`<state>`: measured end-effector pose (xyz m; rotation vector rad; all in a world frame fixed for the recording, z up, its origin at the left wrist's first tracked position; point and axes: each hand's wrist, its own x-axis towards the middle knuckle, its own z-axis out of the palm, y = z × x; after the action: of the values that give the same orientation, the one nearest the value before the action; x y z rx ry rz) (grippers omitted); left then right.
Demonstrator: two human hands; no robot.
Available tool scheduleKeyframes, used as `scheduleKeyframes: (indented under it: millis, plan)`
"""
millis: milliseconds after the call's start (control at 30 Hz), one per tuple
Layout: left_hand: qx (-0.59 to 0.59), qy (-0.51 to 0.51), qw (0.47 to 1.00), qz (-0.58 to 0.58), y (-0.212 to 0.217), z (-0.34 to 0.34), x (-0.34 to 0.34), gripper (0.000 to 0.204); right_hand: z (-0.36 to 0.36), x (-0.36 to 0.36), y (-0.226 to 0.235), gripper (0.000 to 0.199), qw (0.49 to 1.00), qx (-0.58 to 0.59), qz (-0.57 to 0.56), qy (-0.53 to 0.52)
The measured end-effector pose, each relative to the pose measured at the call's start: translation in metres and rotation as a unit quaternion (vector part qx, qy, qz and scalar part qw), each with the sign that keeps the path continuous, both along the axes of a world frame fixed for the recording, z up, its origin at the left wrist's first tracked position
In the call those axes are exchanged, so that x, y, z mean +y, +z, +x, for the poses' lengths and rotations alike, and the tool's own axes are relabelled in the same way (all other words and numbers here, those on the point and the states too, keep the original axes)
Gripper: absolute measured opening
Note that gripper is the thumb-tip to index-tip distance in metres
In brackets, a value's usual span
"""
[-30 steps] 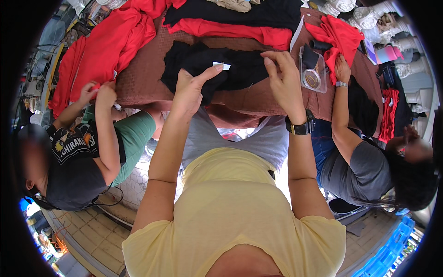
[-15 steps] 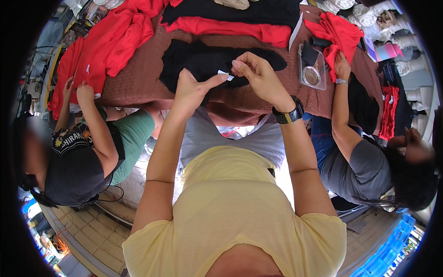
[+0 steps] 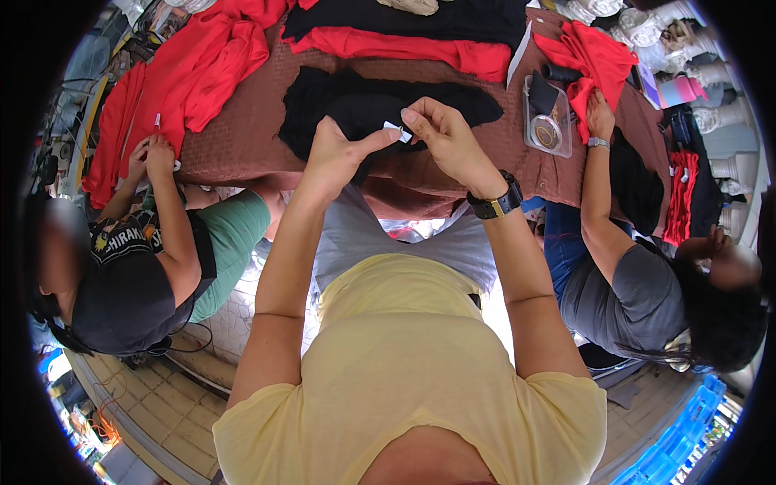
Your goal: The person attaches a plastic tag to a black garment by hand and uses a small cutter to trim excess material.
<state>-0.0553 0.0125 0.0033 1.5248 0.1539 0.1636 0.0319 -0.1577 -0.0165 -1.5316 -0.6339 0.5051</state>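
The right hand is pinching the small white tag between thumb and forefinger, fingers closed on it; the left hand is meeting it from the other side, its thumb tip touching the same tag, but I cannot tell if its fingers are closing on the tag or on the cloth under it. The tag is sitting at the near edge of the black garment, which is lying on the brown table cover.

To do this step well, I think both hands should be keeping the tag flat and the cloth a little stretched; a loose pinch is risking a slip.

Behind the black garment, a long red cloth is lying across the cover; to its left, a bigger red heap is spreading, and 1 co-worker's hands are working at its edge. To the right of the black garment a clear tray is standing, and another co-worker's hand is resting on a folded red piece.
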Motion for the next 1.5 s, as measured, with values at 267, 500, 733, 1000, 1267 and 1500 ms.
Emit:
scheduleKeyframes:
  millis: [267,500,733,1000,1267,1500]
  plan:
    - [0.053,-0.04,0.982,-0.177,0.002,0.0,0.002,0.025,0.008,-0.004,-0.003,0.028,0.981,0.164,0.088,0.052]
    - [0.095,-0.044,0.973,-0.207,-0.006,0.001,0.011,0.028,0.001,-0.005,0.023,0.02,0.993,-0.084,0.034,-0.08]
    - [0.089,-0.049,0.978,-0.183,-0.004,0.001,0.009,0.03,0.002,-0.002,0.032,0.015,0.966,-0.252,-0.061,0.007]
    - [0.085,-0.046,0.983,-0.158,0.0,-0.002,0.007,0.033,0.004,-0.003,0.021,0.018,0.999,-0.031,0.038,-0.013]
    - [0.081,-0.045,0.984,-0.154,0.001,-0.002,0.006,0.032,-0.005,0.0,0.028,0.023,0.983,-0.175,0.046,-0.023]
    - [0.07,-0.055,0.983,-0.163,0.002,-0.005,0.008,0.031,-0.002,-0.003,0.015,0.024,0.993,-0.101,0.06,-0.025]
